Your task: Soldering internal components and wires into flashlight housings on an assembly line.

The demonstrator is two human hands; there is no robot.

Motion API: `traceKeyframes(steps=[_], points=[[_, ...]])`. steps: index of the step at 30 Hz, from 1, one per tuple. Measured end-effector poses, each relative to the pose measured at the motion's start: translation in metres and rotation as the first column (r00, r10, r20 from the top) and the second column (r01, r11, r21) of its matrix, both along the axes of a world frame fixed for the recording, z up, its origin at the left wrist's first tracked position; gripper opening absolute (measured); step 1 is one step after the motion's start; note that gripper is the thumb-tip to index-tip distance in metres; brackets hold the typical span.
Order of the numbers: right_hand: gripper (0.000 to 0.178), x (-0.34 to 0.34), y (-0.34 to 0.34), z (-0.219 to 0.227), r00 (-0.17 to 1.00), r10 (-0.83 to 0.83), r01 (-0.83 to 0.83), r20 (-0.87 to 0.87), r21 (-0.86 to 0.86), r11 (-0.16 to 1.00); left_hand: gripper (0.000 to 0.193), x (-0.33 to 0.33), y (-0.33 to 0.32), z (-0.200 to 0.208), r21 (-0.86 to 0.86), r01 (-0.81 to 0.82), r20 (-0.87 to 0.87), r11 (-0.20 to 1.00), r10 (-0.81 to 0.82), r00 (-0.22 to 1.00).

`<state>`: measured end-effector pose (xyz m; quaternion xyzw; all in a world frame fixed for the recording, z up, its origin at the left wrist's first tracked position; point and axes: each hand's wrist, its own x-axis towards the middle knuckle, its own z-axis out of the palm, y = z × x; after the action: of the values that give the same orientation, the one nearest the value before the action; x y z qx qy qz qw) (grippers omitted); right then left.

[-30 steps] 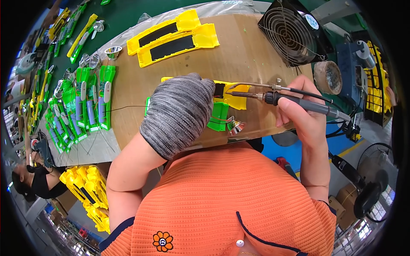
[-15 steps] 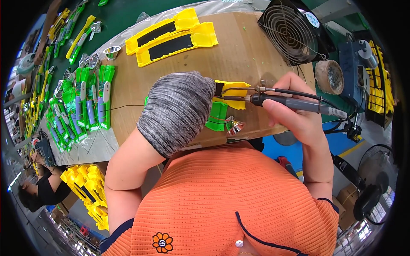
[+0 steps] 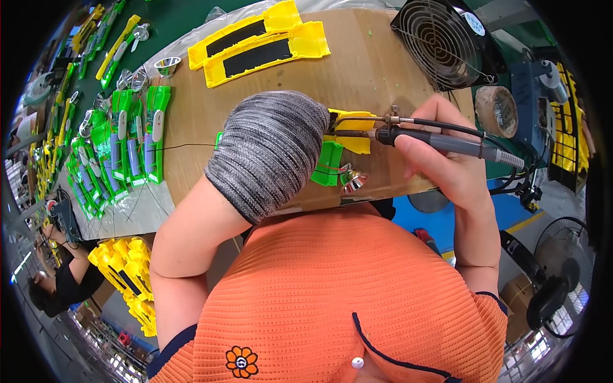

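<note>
My right hand (image 3: 447,143) grips a grey and black soldering iron (image 3: 447,143) like a pen; a thin metal feed tube (image 3: 364,119) runs alongside it. Its tip points left, over a yellow plastic shell (image 3: 359,144) on the cardboard. A grey striped knit glove or sleeve (image 3: 271,143) covers my left hand, which lies against the left end of that shell. Its fingers are hidden, so what they hold does not show. Just below, a green plastic housing (image 3: 327,165) with a red wire lies beside a shiny reflector cup (image 3: 354,181).
Two yellow shells with black strips (image 3: 258,54) lie at the back. Several green housings with purple cells (image 3: 133,150) fill the left side. A black fan (image 3: 437,41), a tape roll (image 3: 496,110) and a blue-grey machine (image 3: 533,89) stand at the right. Another person (image 3: 73,274) sits far left.
The view has shifted slightly, so the bench items sit a little higher. The iron stays at the yellow shell, and both hands keep nearly the same pose.
</note>
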<state>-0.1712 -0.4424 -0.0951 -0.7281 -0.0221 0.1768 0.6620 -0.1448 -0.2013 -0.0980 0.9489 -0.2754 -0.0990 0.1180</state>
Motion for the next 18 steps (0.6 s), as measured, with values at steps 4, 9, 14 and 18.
traceKeyframes(steps=[4, 9, 14, 18], points=[[0.015, -0.004, -0.005, 0.007, 0.998, -0.053, 0.052, 0.039, 0.030, 0.998, 0.015, 0.003, -0.001, 0.001, 0.043, -0.001, -0.069, 0.999, 0.004, 0.998], [0.014, -0.015, -0.010, -0.010, 0.977, -0.210, 0.208, -0.020, 0.262, 0.942, 0.015, 0.002, -0.001, -0.006, 0.105, 0.004, -0.042, 0.994, 0.001, 0.999], [0.009, -0.029, 0.009, -0.033, 0.913, -0.305, 0.407, -0.271, 0.569, 0.714, 0.015, 0.000, -0.003, 0.004, -0.014, -0.013, -0.043, 1.000, 0.012, 0.999], [0.007, -0.033, 0.020, -0.038, 0.870, -0.355, 0.492, -0.341, 0.631, 0.600, 0.015, 0.001, -0.002, 0.004, -0.005, -0.009, -0.042, 1.000, 0.009, 0.999]])
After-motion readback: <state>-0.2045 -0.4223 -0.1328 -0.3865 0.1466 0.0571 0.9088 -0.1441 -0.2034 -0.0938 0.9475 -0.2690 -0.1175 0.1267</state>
